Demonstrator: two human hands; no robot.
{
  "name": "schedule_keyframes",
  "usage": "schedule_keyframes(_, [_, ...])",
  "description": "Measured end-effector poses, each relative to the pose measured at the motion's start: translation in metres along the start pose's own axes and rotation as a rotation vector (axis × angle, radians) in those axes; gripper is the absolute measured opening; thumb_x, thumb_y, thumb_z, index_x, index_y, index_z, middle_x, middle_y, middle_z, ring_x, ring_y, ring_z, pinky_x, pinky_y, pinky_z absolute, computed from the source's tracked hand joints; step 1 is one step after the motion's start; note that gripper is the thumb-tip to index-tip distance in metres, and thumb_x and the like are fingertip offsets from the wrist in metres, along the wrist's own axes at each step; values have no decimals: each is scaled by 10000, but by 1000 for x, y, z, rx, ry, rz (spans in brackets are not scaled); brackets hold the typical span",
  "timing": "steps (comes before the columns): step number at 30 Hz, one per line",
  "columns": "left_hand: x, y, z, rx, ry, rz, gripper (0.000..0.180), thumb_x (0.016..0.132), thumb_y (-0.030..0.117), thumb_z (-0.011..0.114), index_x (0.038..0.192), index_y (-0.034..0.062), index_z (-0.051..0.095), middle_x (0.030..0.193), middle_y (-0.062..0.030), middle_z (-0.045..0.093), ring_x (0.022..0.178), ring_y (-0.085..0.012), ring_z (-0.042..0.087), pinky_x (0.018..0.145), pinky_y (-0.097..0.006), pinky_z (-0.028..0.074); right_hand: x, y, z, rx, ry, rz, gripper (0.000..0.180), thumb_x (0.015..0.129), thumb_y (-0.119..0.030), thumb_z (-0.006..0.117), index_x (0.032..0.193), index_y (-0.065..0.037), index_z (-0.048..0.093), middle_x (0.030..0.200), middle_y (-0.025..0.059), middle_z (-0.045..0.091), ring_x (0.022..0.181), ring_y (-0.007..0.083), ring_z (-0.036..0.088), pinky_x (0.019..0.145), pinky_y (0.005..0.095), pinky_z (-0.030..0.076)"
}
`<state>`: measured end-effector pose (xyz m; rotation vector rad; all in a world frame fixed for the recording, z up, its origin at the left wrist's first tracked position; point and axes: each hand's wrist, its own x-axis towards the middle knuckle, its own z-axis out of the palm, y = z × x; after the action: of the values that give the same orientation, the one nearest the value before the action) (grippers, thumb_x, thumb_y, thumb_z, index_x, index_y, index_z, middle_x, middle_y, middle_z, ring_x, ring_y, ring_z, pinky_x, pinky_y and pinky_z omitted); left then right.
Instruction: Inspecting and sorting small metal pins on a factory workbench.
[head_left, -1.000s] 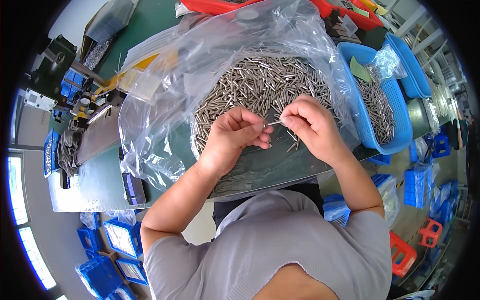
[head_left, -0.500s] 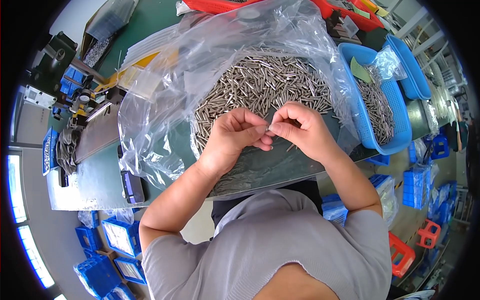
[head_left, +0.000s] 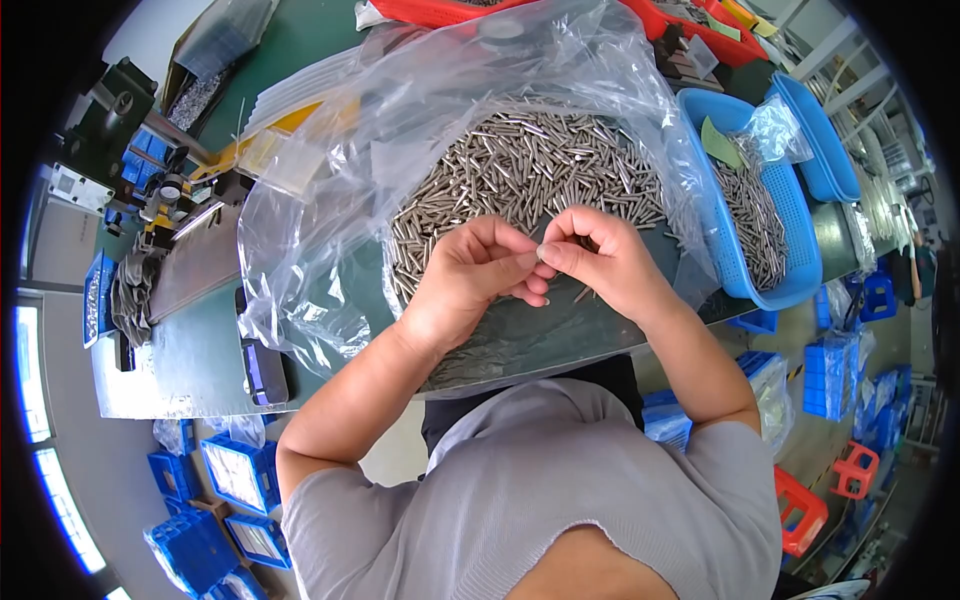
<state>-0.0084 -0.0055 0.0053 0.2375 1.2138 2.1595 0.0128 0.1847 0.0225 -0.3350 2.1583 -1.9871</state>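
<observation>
Pins [head_left: 530, 165], a grey heap of them, lie on the clear bag [head_left: 400, 120] spread over the green bench [head_left: 190, 350]. Left of it sits a dark machine [head_left: 110, 110]. Left hand [head_left: 470, 275] and right hand [head_left: 610, 260] meet fingertip to fingertip above the heap's near edge, both pinched on something too small to tell. At right, a blue basket [head_left: 790, 290] holds more pins.

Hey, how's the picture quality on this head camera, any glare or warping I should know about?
Head view: strong fisheye bending toward a black rim; bright daylight glare on the clear plastic bag; hands sharp, left hand meeting right hand over the metal pins; whatever the fingers pinch is too small to resolve.
</observation>
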Motion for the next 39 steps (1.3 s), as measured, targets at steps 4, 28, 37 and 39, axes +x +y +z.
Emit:
schedule_keyframes(4, [1,2,1,-7,3,1,56,877,-6,538,931,-20,541,865,-142,640,747,-202,652,681,-324,559,0,-3,-2,69,13,91,96,867,-81,614,854,8,580,773,38,630,739,85,603,669,224,482])
schedule_keyframes(28, [5,1,4,-7,63,66,73,877,-12,526,948,-25,540,871,-158,648,734,-192,643,681,-322,551,-64,-47,-104,-1312,753,-412,167,723,-47,646,883,-97,645,966,80,616,932,284,564,796,363,450])
schedule_keyframes(37, [1,2,3,-6,56,61,81,881,-17,515,958,-21,539,876,-153,646,744,-188,641,683,-324,555,-42,-4,-33,-902,-55,-309,158,701,-54,690,848,-76,635,844,56,556,769,251,565,654,343,469])
schedule_keyframes(39, [0,2,4,-13,61,60,79,879,-15,519,955,-22,541,875,-154,646,743,-187,641,682,-323,555,-38,1,-29,-977,-55,-351,154,693,-64,695,832,-80,630,838,52,544,787,242,557,669,348,465])
